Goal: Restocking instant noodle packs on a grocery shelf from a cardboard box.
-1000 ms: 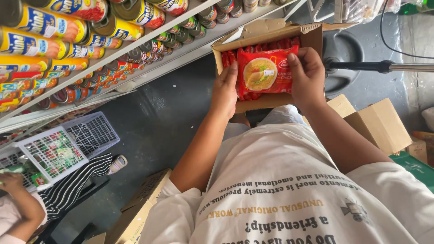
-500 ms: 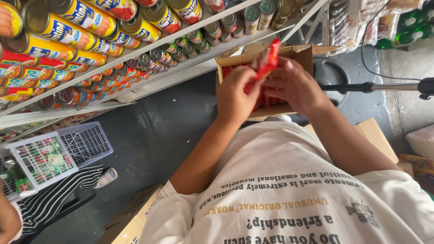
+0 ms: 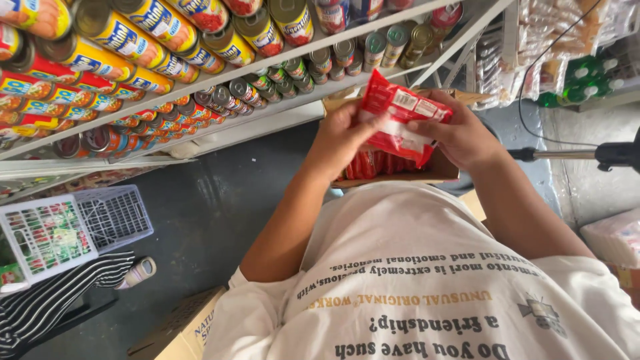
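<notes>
A shop aisle with a dark floor (image 3: pixel 200 220), seen from above. At far left, a white plastic basket (image 3: pixel 73 230) holding packets rests on the floor, beside another person's striped trouser leg (image 3: pixel 60 300) and shoe. Above it, slanted white shelves (image 3: pixel 220 87) carry rows of cans (image 3: pixel 127 40) lying on their sides (yellow, red and green labels). At centre, the left hand (image 3: pixel 343 137) grips the left edge of a red packet (image 3: pixel 403 117), fingers curled around it, thumb on the face. The packet is held in the air, tilted, just above an open cardboard box (image 3: pixel 440 173) containing more red packets (image 3: pixel 373 163). The right hand (image 3: pixel 460 133) pinches the packet's right edge, fingers closed together. At far right, a black rod (image 3: pixel 567 155) extends horizontally.
</notes>
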